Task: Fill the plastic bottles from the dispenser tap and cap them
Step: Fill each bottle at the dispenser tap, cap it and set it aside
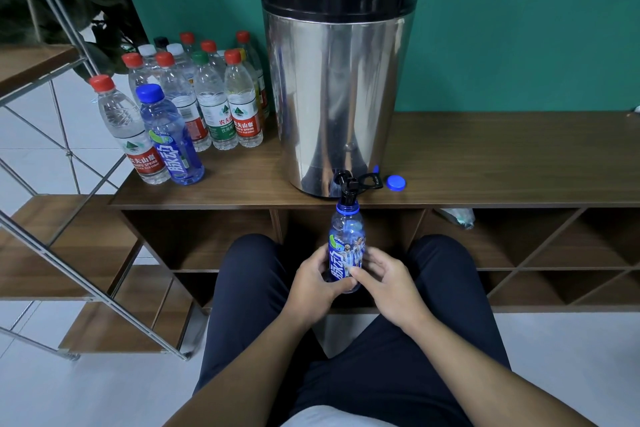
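I've got the blue sports-drink bottle (346, 246) upright w/ its open neck right under the dispenser tap (347, 184), below the worktop (485, 163) edge; thin plastic, prob. light now but heavier as it fills, walls will dent if squeezed and the label is slick, so low on the body w/ a hand each side feels best. My left hand (313, 282) wraps the lower body, fingers curled round it; my right hand (382, 282) grips the other side, thumb across the label. Its blue cap (396, 182) lies on the worktop just beside the steel dispenser (337, 80).
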A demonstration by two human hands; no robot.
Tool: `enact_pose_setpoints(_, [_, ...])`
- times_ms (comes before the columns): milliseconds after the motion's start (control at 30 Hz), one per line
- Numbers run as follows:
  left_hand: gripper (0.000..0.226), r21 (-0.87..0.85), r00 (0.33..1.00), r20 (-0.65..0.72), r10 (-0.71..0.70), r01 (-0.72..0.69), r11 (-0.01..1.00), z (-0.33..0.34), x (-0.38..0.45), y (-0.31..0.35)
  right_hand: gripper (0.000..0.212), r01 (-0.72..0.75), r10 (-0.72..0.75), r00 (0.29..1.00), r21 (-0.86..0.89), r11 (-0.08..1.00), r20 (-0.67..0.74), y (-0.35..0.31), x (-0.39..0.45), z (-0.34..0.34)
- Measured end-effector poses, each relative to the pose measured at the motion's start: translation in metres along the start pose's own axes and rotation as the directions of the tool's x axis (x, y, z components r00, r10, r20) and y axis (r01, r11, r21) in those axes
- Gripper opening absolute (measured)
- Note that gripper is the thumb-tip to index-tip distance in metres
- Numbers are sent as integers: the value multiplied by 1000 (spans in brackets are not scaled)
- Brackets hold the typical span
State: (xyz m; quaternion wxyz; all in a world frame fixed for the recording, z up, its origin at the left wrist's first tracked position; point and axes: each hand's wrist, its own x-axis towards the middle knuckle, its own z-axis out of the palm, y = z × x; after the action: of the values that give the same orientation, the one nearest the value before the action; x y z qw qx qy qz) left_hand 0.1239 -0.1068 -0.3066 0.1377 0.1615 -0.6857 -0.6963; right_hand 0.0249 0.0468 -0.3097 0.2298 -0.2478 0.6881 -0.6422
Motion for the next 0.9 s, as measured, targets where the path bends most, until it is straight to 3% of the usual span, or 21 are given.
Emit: enact_pose_setpoints(900, [56,-21,1000,-10,16,-16,1000,1,1,-4,40,-17,17,1000,4,1000,-5,-4,-1,1])
